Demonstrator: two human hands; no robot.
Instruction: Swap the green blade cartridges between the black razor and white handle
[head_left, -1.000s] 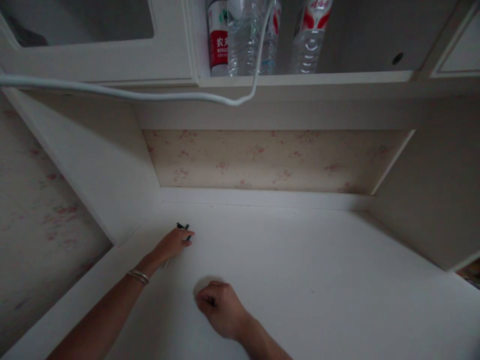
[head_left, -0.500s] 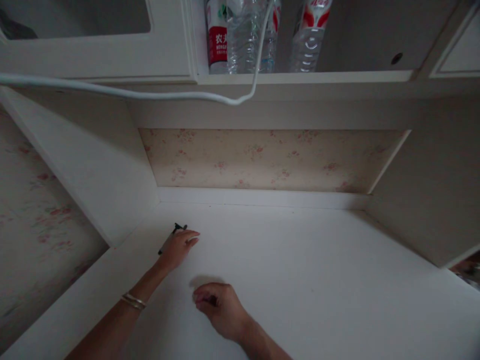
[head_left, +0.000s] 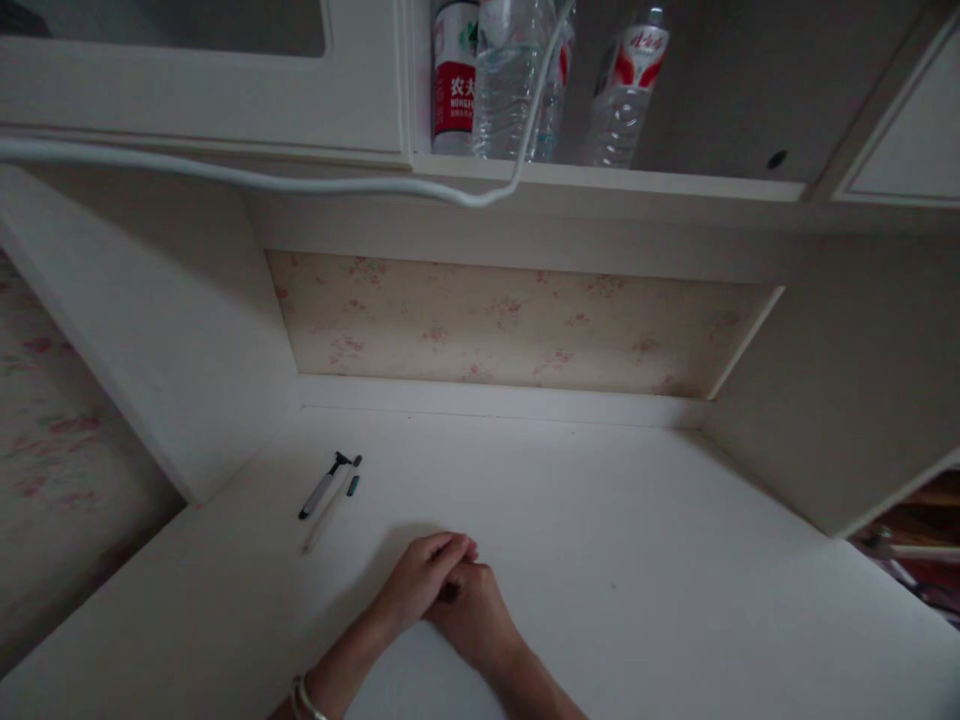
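My left hand (head_left: pixel 422 577) lies over the fingers of my right hand (head_left: pixel 475 612), and the two touch just above the white desk. Both hands are closed; whatever may be inside them is hidden. The right one is curled like a fist, its fingertips covered by the left. To their left on the desk lies a razor (head_left: pixel 321 490) with a grey handle and black head. Beside it rests a thin pale stick with a dark tip, perhaps a toothbrush (head_left: pixel 327 515). A small dark green piece (head_left: pixel 353 486) sits right of the stick.
The white desk (head_left: pixel 555 510) is bounded by side panels (head_left: pixel 225 370) and a back strip below floral wallpaper (head_left: pixel 465 320). Overhead, a shelf holds several plastic bottles (head_left: pixel 622 90). A white cable (head_left: pixel 300 184) hangs across in front. Blurred items show at the right edge.
My left hand has moved from beside the razor, right and toward me, onto my right hand. The razor, stick and green piece now show uncovered. The view has shifted slightly.
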